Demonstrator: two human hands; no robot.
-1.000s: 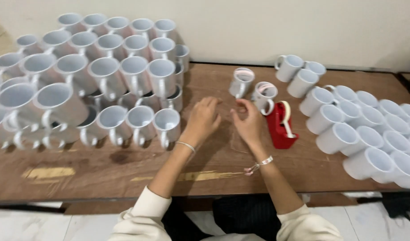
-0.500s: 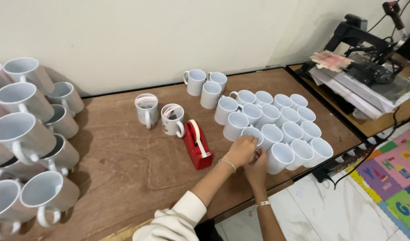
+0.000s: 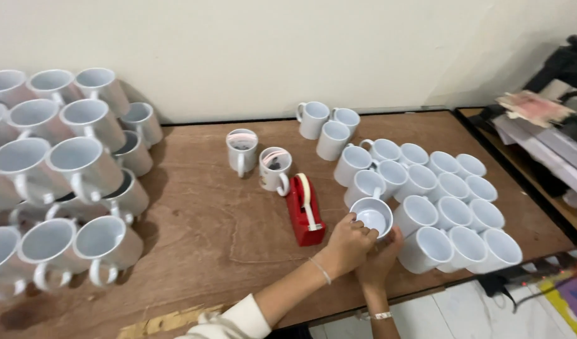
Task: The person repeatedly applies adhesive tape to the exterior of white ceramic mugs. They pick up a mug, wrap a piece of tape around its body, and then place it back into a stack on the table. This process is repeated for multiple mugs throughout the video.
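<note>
A white mug (image 3: 372,218) sits upright at the near left edge of a cluster of white mugs (image 3: 442,201) on the right part of the brown wooden tabletop (image 3: 207,232); its inside shows white and holds nothing. The left hand (image 3: 348,245) reaches in from the lower left, fingers curled over the mug's near rim and side, grasping it. The right hand (image 3: 379,260) comes up from below with its palm against the mug's lower wall, also holding it. Just left of the hands stands a red tape dispenser (image 3: 305,210) with a pale roll. Behind it are two mugs wrapped with pinkish strips (image 3: 258,158), and three plain mugs (image 3: 326,125) near the wall. Stacked white mugs (image 3: 62,176) lie on their sides at the far left. A flat reddish packet (image 3: 532,107) rests on dark equipment at the right.
</note>
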